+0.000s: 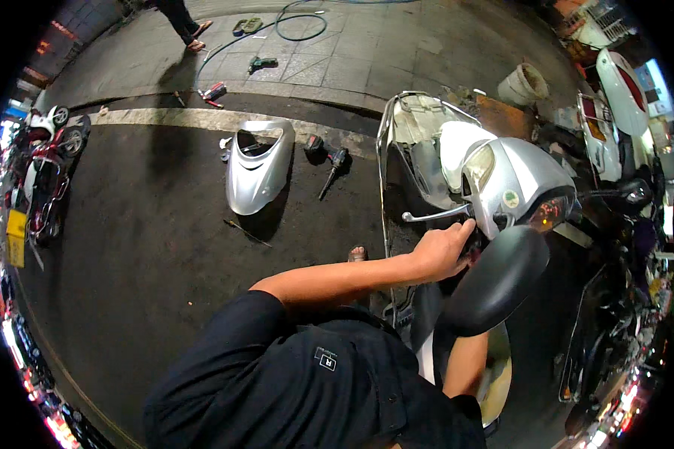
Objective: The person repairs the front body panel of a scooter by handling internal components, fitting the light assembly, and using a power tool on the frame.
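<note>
My left hand (443, 251) reaches across to the silver scooter (513, 176), just below its silver brake lever (436, 215). Its fingers are bent and closed against the handlebar area beside the headlight cover; what they grip is hidden. A large black rounded part (498, 280), like a mirror housing, stands in front of the fingertips. Behind that same part my right forearm (468, 365) runs upward, and the right hand is hidden. Orange lights glow on the instrument panel (553, 213). The scooter's front is stripped, its inner parts exposed around the pale front panel (457, 150).
A silver front cover (260, 168) lies on the dark ground, with a black power tool (329, 161) beside it. Farther off are a green drill (262, 64), a red tool (214, 91), a hose (303, 37) and a bucket (523, 84). A person's legs (178, 22) show far left.
</note>
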`<state>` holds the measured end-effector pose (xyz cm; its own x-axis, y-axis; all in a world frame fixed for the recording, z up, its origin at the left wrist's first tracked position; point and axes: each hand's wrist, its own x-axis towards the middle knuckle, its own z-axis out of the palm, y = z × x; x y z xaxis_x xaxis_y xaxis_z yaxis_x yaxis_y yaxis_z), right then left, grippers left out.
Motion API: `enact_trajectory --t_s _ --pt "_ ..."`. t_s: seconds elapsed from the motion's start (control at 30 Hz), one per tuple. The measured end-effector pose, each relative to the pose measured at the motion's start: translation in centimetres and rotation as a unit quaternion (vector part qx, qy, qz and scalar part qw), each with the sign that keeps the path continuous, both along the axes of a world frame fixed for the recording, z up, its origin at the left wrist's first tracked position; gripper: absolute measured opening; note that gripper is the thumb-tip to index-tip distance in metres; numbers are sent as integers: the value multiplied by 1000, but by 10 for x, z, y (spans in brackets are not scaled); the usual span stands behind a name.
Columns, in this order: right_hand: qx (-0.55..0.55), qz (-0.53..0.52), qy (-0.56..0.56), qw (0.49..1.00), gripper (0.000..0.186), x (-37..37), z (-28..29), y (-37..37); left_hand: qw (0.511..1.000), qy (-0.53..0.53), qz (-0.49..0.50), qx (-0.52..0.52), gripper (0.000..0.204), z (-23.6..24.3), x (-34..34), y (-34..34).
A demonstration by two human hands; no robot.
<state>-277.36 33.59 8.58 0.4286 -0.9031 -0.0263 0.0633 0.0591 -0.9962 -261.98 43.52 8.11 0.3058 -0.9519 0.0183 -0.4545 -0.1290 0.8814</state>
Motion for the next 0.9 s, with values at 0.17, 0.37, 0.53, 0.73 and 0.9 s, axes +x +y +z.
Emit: enact_trajectory --t_s 0.17,0.37,0.53,0.73,0.9 --pt "67 10 22 997 47 -6 19 21 997 72 -9 -36 71 -9 4 4" --pt "89 -226 86 966 37 92 18 84 918 372 -112 -82 69 -57 23 35" --pt "129 -339 267 893 23 126 0 89 696 521 -490 60 41 -122 179 57" --pt "32 -418 474 774 31 134 6 91 923 317 -82 200 28 -387 417 99" --pt "-36 -434 656 616 54 124 -9 103 921 73 112 367 33 -645 676 218"
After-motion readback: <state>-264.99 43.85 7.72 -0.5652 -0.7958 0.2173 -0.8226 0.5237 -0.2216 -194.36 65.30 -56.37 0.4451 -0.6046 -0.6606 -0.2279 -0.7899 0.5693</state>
